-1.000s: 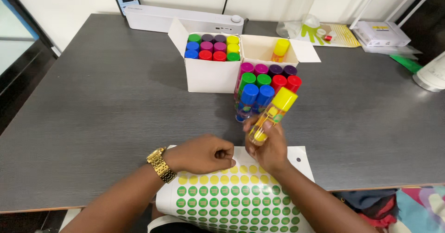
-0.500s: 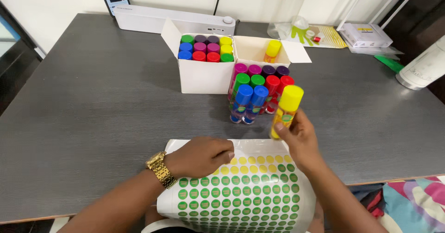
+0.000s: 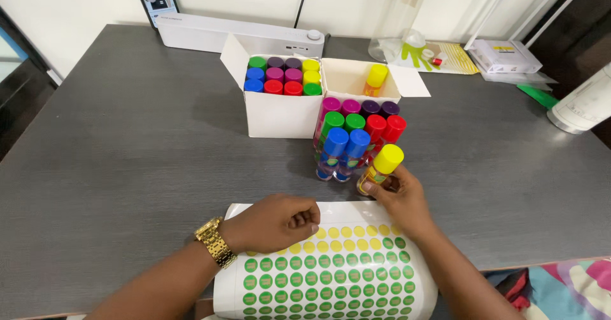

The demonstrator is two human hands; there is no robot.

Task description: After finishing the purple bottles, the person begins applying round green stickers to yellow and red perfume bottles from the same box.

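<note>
Meanwhile, the right hand (image 3: 400,196) is gripping a yellow-capped bottle (image 3: 380,168) beside the bottle cluster (image 3: 354,135) while the curled, empty left hand (image 3: 273,221) is pressing the sticker sheet (image 3: 331,275).

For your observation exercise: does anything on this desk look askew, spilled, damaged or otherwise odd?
Only small things. The yellow-capped bottle in the right hand leans instead of standing upright like the cluster of capped bottles beside it. The sticker sheet under the left hand overhangs the table's near edge. Nothing looks spilled or damaged.
</note>
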